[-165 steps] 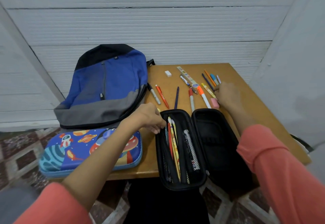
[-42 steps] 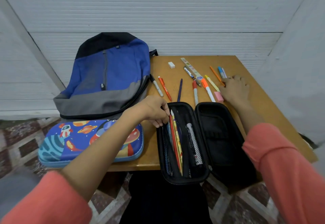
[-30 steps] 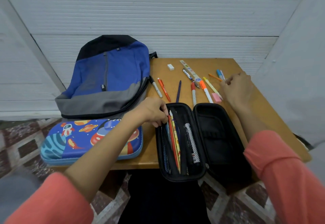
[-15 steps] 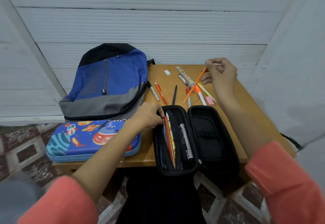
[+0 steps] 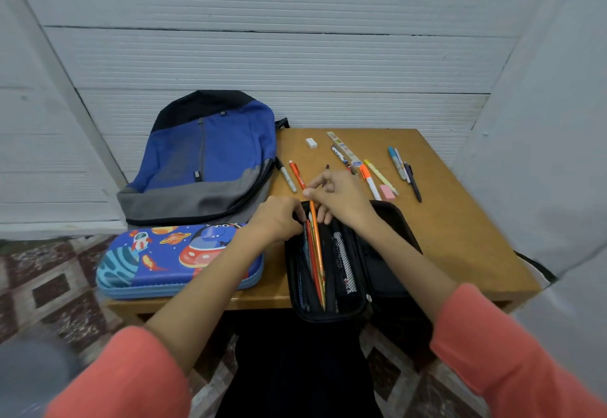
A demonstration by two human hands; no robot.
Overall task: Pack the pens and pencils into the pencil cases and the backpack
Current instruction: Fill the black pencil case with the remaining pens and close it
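A black pencil case [image 5: 387, 220] lies open at the table's front edge, its left half holding several pencils. My right hand [image 5: 338, 196] pinches the top of an orange pencil [image 5: 317, 247] that lies lengthwise in that left half. My left hand [image 5: 279, 217] grips the case's upper left rim. A shut blue space-print pencil case [image 5: 170, 260] lies to the left, with a blue, grey and black backpack [image 5: 207, 161] behind it. Several loose pens and markers [image 5: 371, 178] lie on the table beyond my hands.
The small wooden table [image 5: 460, 237] stands against a white ribbed wall. A white eraser [image 5: 311, 143], a pink eraser [image 5: 387, 192] and a patterned ruler [image 5: 343, 148] lie among the pens. A pale wall closes in on the right. Patterned floor tiles show below.
My right hand picked the orange pencil from the table's right side, carried it left and brought it down into the black case. My left hand stayed on the case's rim.
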